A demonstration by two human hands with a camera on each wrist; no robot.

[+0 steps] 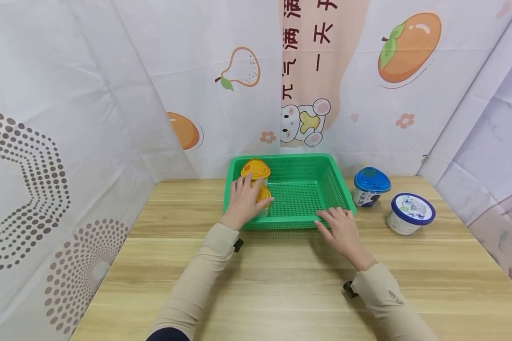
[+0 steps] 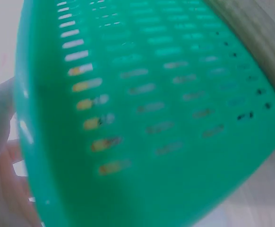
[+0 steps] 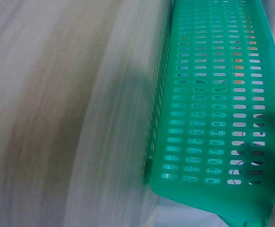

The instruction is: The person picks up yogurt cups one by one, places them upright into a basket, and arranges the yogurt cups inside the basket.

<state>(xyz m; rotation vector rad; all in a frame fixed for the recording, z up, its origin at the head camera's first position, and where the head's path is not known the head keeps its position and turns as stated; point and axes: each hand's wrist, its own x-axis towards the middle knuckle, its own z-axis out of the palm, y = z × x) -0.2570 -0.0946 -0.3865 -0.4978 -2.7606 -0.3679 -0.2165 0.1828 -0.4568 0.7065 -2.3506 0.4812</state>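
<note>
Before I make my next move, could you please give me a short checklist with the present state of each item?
1. Green basket standing on the table: ok.
2. Both yellow-lidded cups inside the basket: ok, at its left end.
3. Left hand gripping the nearer cup: cannot tell; the hand partly covers it.
4. Right hand at the basket's near rim, towards its right corner: ok.
5. Blue-lidded cup and white tub inside the basket: not ok; both stand on the table to its right.
</note>
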